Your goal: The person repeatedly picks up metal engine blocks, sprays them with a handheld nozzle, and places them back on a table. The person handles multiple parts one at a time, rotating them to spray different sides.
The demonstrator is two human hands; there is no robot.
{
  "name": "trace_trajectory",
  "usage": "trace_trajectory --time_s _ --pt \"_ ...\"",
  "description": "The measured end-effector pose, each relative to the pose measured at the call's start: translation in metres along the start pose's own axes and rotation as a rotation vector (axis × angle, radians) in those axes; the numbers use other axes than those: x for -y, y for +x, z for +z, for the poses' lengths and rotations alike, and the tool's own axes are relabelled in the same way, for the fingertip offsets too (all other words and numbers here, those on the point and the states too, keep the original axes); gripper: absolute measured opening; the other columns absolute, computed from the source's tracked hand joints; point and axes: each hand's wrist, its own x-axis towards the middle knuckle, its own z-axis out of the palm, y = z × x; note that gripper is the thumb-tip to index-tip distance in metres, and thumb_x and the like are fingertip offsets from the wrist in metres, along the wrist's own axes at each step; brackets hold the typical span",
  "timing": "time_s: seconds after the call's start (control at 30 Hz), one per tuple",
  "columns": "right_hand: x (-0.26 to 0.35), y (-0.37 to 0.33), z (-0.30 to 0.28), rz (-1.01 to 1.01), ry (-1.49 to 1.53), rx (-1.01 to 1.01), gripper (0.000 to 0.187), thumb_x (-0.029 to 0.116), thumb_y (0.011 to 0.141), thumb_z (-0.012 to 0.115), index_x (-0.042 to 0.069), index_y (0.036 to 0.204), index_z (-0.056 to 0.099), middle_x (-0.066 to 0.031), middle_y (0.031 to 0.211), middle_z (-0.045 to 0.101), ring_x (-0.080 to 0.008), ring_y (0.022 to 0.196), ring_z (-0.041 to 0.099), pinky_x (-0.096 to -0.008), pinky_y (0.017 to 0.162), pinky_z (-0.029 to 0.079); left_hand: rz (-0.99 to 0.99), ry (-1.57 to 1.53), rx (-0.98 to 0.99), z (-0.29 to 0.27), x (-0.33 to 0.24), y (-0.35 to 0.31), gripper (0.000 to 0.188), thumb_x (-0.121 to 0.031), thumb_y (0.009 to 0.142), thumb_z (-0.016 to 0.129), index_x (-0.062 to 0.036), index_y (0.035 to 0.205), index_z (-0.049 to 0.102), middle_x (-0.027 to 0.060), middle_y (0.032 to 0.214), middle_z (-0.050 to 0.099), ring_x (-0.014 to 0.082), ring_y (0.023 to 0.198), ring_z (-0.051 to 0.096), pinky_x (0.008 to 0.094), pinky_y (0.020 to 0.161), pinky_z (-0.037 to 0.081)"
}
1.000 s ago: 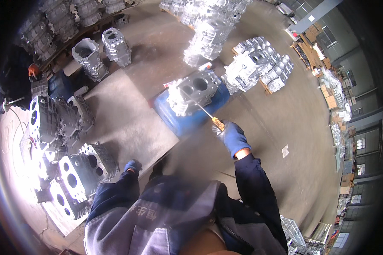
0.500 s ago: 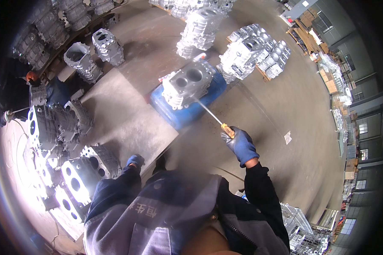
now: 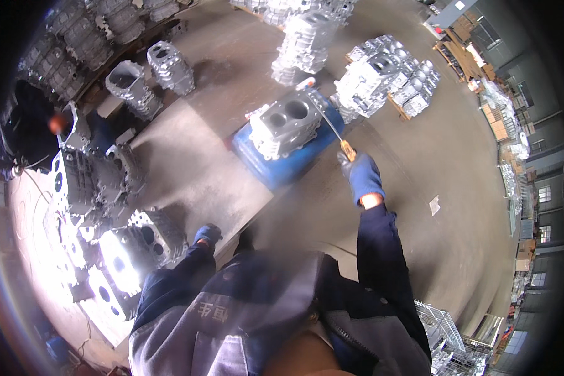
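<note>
Right hand (image 3: 362,177) is gripping a screwdriver (image 3: 347,150), apparently working along the casting (image 3: 286,133); next move seemingly needs tip control. Left hand (image 3: 208,234) is hanging, grip unclear.

open floor (image 3: 413,163) rightward, metal block (image 3: 287,133) ahead

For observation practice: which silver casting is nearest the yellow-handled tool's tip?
The casting on the central blue support; the tool ends at its edge. Others sit farther away.

R hand (image 3: 361,176): clenched, ext fwd | L hand (image 3: 208,234): farther back, part-curled
</note>
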Motion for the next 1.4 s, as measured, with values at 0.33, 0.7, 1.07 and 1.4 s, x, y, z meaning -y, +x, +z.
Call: trace_trajectory --time_s 0.33,0.7,1.07,1.4 --pt "0.009 -0.078 0.057 -0.51 -0.066 0.117 0.038 0.048 0.086 0.069 0.011 0.093 0.071 -0.0193 0.082 0.07 -0.042 0.079 0.068 -0.0492 0.068 0.054 -0.105 0.148 0.148 -0.009 0.025 -0.01 0.021 -0.026 0.084 0.069 -0.0077 0.092 0.077 0.0126 0.092 0.075 0.0299 0.089 0.072 0.0416 0.079 0.055" --pt "-0.027 -0.114 0.093 -0.394 0.098 0.003 0.032 0.04 0.088 0.07 0.011 0.1 0.065 -0.0165 0.084 0.071 -0.0389 0.079 0.068 -0.0479 0.069 0.052 0.11 0.102 -0.276 -0.143 -0.145 0.1 0.026 -0.033 0.087 0.065 -0.0099 0.09 0.075 0.0183 0.095 0.072 0.0355 0.093 0.068 0.0474 0.078 0.053" --pt "-0.086 -0.138 0.146 -0.035 0.306 -0.208 0.035 0.04 0.088 0.071 0.009 0.106 0.068 -0.0189 0.086 0.071 -0.0391 0.08 0.069 -0.048 0.069 0.054 0.671 0.419 -0.563 -0.179 -0.476 0.047 0.053 -0.036 0.086 0.063 -0.0082 0.132 0.062 0.0187 0.111 0.071 0.0356 0.106 0.066 0.0421 0.092 0.051" --pt "-0.105 -0.145 0.179 -0.21 0.331 -0.186 0.032 0.034 0.085 0.072 0.008 0.103 0.068 -0.0195 0.084 0.07 -0.0399 0.08 0.068 -0.049 0.069 0.052 0.743 0.975 -0.281 -0.152 -0.514 0.109 0.054 -0.044 0.077 0.075 -0.0074 0.117 0.068 0.0185 0.12 0.067 0.0353 0.117 0.061 0.0437 0.1 0.048"
